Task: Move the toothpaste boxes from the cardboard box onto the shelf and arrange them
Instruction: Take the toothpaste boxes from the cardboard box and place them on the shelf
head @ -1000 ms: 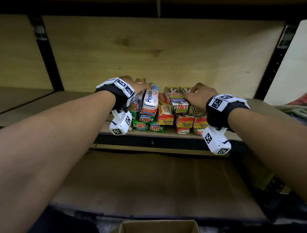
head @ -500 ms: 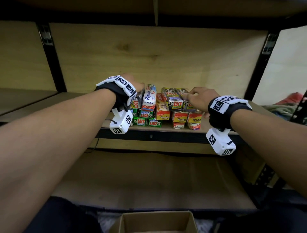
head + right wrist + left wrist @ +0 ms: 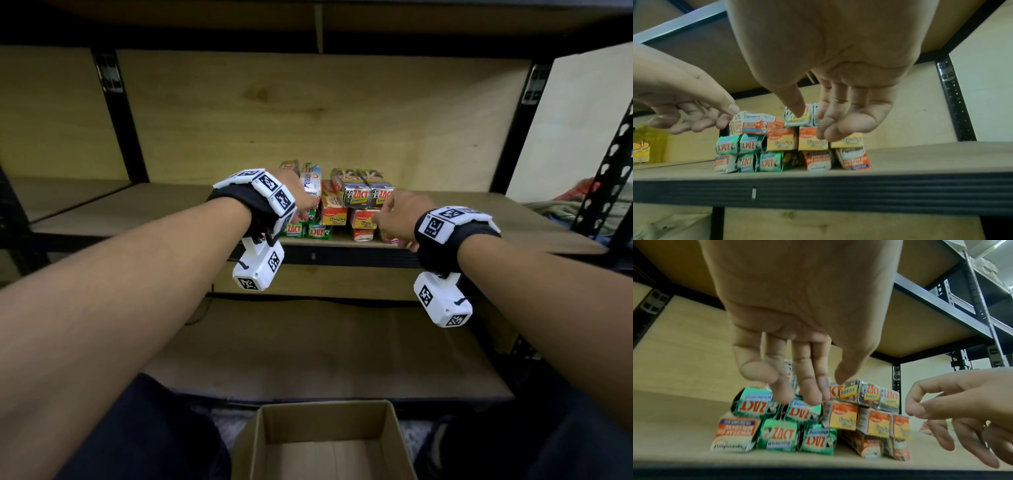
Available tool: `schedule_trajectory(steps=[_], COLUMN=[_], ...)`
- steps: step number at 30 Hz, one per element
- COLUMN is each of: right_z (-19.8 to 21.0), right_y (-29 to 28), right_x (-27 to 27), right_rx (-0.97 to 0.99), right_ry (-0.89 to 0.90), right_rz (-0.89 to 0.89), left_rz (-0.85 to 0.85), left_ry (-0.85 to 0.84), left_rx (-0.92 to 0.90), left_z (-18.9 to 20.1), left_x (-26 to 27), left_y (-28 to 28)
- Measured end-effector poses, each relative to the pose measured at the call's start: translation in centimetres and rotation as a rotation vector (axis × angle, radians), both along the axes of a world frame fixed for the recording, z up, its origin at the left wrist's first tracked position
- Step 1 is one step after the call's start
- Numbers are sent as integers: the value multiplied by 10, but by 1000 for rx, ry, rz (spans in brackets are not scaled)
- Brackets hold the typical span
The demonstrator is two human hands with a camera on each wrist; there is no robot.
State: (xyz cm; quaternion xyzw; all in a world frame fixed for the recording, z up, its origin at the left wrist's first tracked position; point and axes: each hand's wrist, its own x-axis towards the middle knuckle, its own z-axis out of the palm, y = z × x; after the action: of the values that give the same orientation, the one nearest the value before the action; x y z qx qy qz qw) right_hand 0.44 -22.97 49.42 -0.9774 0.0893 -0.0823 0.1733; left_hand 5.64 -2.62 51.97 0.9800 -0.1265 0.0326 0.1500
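Observation:
Several toothpaste boxes stand stacked on the wooden shelf (image 3: 479, 222): green ZACT boxes (image 3: 777, 436) at the lower left, orange-yellow boxes (image 3: 842, 417) in the middle, silver ZACT boxes (image 3: 359, 192) on top, and a white Pepsodent box (image 3: 312, 181). My left hand (image 3: 294, 195) hovers just before the stack's left side, its fingers (image 3: 807, 391) hanging relaxed and holding nothing. My right hand (image 3: 397, 216) floats before the right side, loosely curled (image 3: 818, 123) and empty. The cardboard box (image 3: 260, 428) below shows only its bare bottom.
Black metal uprights (image 3: 116, 113) frame the bay, and another board runs close overhead. A lower shelf (image 3: 325, 349) lies beneath. Crumpled cloth (image 3: 582, 202) sits at the far right. Yellow packets (image 3: 643, 146) stand in the bay to the left.
Both hands have drawn back from the stack toward the shelf's front edge; the right hand has left the top silver boxes. More of the cardboard box shows.

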Motion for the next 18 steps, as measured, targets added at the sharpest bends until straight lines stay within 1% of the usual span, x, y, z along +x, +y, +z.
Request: schedule_trajectory(steps=[2, 4, 7, 8, 10, 14, 18], right_z=[-14, -31, -61, -73, -100, -162, -236], right_y=[3, 5, 7, 8, 10, 10, 8], right_x=[-3, -7, -10, -10, -11, -13, -12], right_rx=[29, 7, -4, 8, 4, -46, -39], right_ry=[66, 105, 186, 227, 314, 450, 646], right_rz=[16, 54, 119, 138, 153, 207, 261], left_rz=[-11, -22, -84, -91, -80, -86, -97], left_ry=[191, 340, 488, 535, 632, 711, 772], left_rx=[-42, -60, 48, 61, 26, 33, 39], left_z=[-16, -34, -65, -78, -107, -172, -237], left_x=[-14, -23, -25, -24, -23, -20, -22], left_y=[-3, -4, -6, -8, -10, -10, -13])
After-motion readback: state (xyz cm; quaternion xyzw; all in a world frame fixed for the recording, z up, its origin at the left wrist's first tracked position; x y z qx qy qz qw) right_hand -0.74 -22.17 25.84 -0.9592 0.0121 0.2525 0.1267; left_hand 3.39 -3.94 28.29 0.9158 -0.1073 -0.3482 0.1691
